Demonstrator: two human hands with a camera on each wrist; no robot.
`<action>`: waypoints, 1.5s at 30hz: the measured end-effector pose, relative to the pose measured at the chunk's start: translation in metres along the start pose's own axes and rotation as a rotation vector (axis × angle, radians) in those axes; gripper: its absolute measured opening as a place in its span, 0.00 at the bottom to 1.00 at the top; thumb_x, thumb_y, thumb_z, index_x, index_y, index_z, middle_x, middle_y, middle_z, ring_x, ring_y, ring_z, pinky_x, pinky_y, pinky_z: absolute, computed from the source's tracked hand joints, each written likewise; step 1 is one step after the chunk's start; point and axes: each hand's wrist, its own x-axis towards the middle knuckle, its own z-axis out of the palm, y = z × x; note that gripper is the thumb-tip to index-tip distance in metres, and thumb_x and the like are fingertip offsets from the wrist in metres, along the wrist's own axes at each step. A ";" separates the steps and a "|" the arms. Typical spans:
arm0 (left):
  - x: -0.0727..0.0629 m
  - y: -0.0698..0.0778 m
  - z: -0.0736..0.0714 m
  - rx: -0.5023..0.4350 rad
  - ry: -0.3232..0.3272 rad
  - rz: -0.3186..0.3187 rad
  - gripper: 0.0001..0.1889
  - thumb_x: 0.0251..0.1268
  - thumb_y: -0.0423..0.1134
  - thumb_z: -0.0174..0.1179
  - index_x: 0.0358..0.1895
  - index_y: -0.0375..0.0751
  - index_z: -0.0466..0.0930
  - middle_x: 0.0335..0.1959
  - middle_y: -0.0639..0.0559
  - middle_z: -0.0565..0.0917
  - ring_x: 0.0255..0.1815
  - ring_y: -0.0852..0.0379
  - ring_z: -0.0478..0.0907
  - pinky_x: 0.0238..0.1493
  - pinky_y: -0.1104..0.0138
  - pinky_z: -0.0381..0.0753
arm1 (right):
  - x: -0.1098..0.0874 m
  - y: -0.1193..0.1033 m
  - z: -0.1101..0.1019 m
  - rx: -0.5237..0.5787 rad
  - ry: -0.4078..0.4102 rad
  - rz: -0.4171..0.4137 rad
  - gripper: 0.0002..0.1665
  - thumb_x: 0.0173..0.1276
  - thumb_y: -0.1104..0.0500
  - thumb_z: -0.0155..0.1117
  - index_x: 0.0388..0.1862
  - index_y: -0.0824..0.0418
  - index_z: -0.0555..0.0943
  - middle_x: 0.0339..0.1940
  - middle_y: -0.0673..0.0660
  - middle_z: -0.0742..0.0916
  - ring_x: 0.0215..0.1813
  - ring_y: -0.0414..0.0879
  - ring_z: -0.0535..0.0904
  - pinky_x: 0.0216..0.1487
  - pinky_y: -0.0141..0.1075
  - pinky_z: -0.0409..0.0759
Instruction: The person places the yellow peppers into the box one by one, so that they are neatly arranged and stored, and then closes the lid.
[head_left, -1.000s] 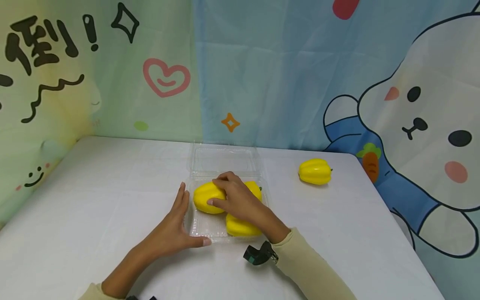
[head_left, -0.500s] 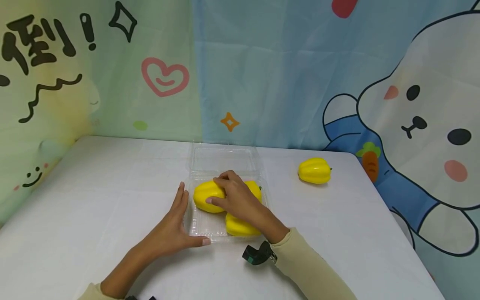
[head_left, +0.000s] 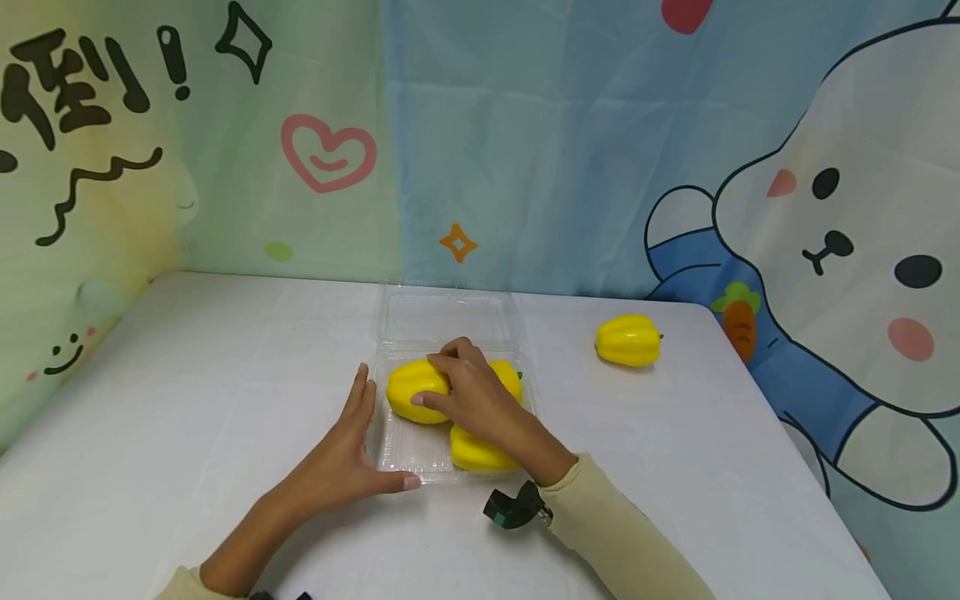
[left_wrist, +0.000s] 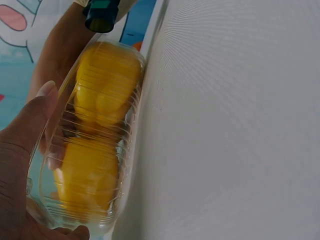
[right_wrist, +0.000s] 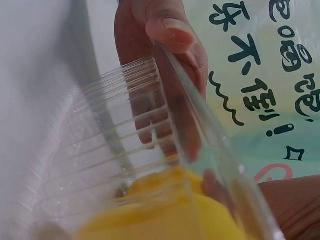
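Observation:
A clear plastic clamshell box (head_left: 405, 454) lies with its lid folded back, holding three yellow bell peppers. My right hand (head_left: 480, 396) grips the left bell pepper (head_left: 408, 392), thumb on its near side and fingers over the top. Partly behind that hand are the back right bell pepper (head_left: 506, 379) and the front right bell pepper (head_left: 476, 450). My left hand (head_left: 348, 458) spans the box's near left corner, its fingers straight along the left wall and its thumb at the front rim. In the left wrist view, two peppers show through the ribbed wall (left_wrist: 127, 155).
Another yellow bell pepper (head_left: 628, 340) lies on the white table (head_left: 225, 400), to the right at the back. The transparent lid (head_left: 450, 317) reaches close to the table's back edge. Behind stands a printed cartoon curtain (head_left: 525, 150). A black wrist camera (head_left: 513, 507) sits under the right sleeve.
Hardly anything differs. Both hands keep their places at the box and the pepper; the whole head view has shifted very slightly.

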 end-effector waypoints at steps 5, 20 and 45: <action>0.001 -0.001 0.001 -0.007 0.001 -0.001 0.71 0.39 0.64 0.75 0.77 0.32 0.36 0.78 0.53 0.24 0.77 0.43 0.34 0.69 0.43 0.52 | 0.000 0.000 0.000 -0.005 0.006 -0.004 0.37 0.63 0.46 0.69 0.66 0.64 0.75 0.58 0.58 0.73 0.54 0.49 0.70 0.55 0.39 0.73; 0.001 -0.001 0.000 -0.005 0.010 0.000 0.71 0.38 0.64 0.76 0.77 0.31 0.37 0.78 0.52 0.25 0.77 0.43 0.35 0.69 0.43 0.52 | 0.001 -0.001 -0.002 -0.014 0.003 0.017 0.36 0.72 0.42 0.58 0.69 0.65 0.71 0.63 0.58 0.73 0.62 0.48 0.70 0.65 0.41 0.69; 0.000 -0.001 -0.001 -0.016 0.002 0.005 0.71 0.38 0.63 0.76 0.76 0.30 0.37 0.77 0.55 0.24 0.77 0.44 0.34 0.70 0.45 0.51 | -0.005 0.008 -0.037 0.134 -0.142 -0.118 0.33 0.76 0.47 0.54 0.73 0.60 0.66 0.71 0.55 0.68 0.61 0.51 0.75 0.60 0.43 0.74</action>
